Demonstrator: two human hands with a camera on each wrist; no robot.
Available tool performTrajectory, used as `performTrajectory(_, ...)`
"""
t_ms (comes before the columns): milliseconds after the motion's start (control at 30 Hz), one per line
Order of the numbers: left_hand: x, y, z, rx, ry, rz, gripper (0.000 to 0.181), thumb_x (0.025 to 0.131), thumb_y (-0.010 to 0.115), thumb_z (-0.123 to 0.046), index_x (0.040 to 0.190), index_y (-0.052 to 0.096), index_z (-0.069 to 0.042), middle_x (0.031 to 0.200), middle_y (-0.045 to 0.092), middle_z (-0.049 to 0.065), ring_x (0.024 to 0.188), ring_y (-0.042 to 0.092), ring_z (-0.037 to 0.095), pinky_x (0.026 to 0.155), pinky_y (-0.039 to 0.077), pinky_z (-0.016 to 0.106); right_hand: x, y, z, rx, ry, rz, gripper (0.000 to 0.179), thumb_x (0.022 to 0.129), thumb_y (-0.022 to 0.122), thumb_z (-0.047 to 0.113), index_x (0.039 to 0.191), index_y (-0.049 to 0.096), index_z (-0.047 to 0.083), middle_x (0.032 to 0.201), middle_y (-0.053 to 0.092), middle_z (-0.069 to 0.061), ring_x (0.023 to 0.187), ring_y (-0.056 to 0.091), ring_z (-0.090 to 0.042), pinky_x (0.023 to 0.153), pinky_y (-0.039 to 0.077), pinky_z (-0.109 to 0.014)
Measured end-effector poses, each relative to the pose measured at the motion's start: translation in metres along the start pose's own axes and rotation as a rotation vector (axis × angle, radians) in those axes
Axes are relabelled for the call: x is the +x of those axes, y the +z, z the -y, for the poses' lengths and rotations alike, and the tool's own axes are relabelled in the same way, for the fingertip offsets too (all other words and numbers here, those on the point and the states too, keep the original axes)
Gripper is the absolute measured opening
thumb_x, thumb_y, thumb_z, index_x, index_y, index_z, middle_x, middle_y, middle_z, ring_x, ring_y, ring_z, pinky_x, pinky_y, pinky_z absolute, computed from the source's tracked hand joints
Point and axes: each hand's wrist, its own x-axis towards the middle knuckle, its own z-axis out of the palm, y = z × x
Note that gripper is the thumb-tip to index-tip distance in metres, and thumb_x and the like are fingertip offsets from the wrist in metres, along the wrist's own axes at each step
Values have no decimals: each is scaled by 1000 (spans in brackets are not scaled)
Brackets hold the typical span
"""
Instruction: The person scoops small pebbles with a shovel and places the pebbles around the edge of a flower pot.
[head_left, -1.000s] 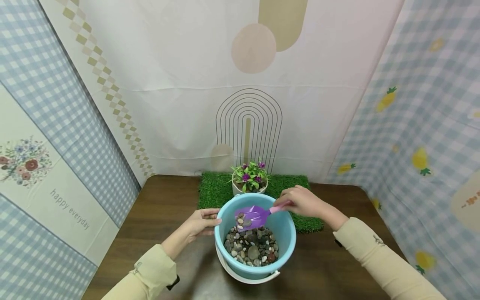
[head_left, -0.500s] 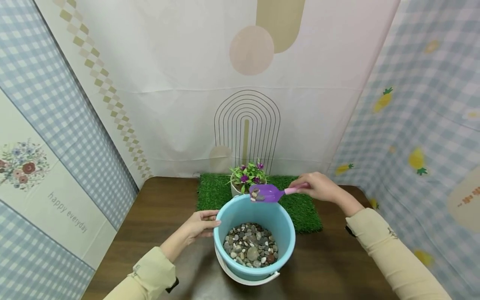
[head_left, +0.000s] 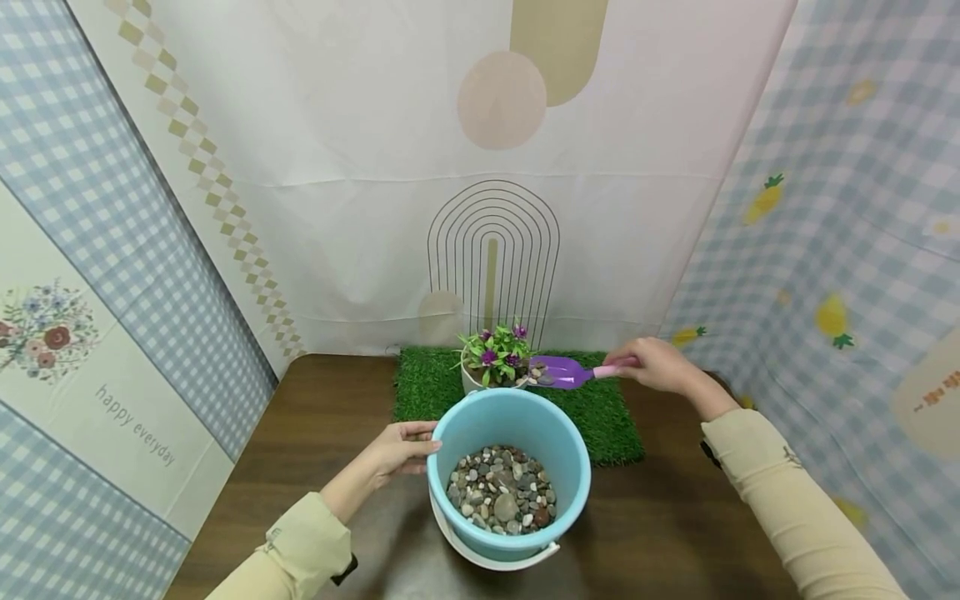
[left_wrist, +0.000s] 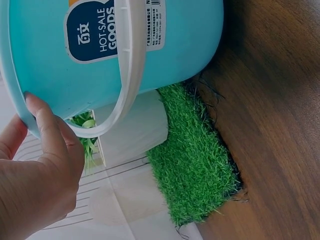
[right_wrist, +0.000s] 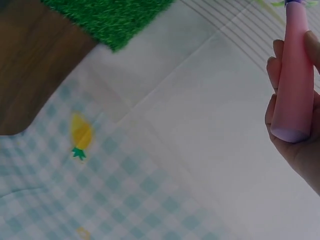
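My left hand (head_left: 401,448) pinches the left rim of a light blue bucket (head_left: 564,446), thumb on one side of the rim and fingers on the other. Pebbles (head_left: 504,492) of mixed colours cover the bucket's bottom. My right hand (head_left: 654,364) grips the pink handle of a toy shovel (head_left: 566,372) with a purple blade. A few stones (head_left: 537,372) lie at the blade's tip, right at the edge of a white flowerpot (head_left: 471,382). A plant with purple flowers (head_left: 495,354) grows in the pot. In the right wrist view the fingers wrap round the pink handle (right_wrist: 294,80).
The pot stands on a green artificial grass mat (head_left: 431,392) behind the bucket. The bucket's white carry handle (left_wrist: 131,65) hangs down its side. All stands on a brown wooden table (head_left: 315,417), with a printed cloth (head_left: 360,250) hanging behind.
My right hand has lifted the shovel with its stones out of the bucket and carried it back and right to the flowerpot's edge. The left hand stays at the bucket's rim.
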Motion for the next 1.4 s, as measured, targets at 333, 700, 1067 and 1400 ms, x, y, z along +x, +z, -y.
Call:
performTrajectory(333,0,-1,1,-18,7,24,50,88,65,-6,134,48,5,106,63,6,83,67,13,69,62,25,5,24,-14,-38,84,43,17,87,66,7,102,73,6,96,71,-12,86,65,-30,72,57,-47)
performTrajectory(700,-1,0,2,-22,14,27,50,87,65,-6,133,49,6,103,64,4,85,67,14,71,62,25,32,49,-3,-4,138,143,32,90,63,28,110,70,5,106,70,-14,94,66,-33,78,58,-49)
performTrajectory(1067,0,1,4,-14,14,17,48,88,64,-5,133,49,5,104,65,6,85,67,15,70,62,25,52,59,15,43,164,156,36,89,62,39,105,73,8,95,73,-8,84,68,-25,72,58,-44)
performTrajectory(1400,2,-1,5,-3,20,17,49,88,64,-5,133,49,5,109,64,11,85,68,14,70,62,25,75,49,48,-35,224,225,31,88,64,33,100,74,6,100,72,-11,88,67,-27,73,59,-43)
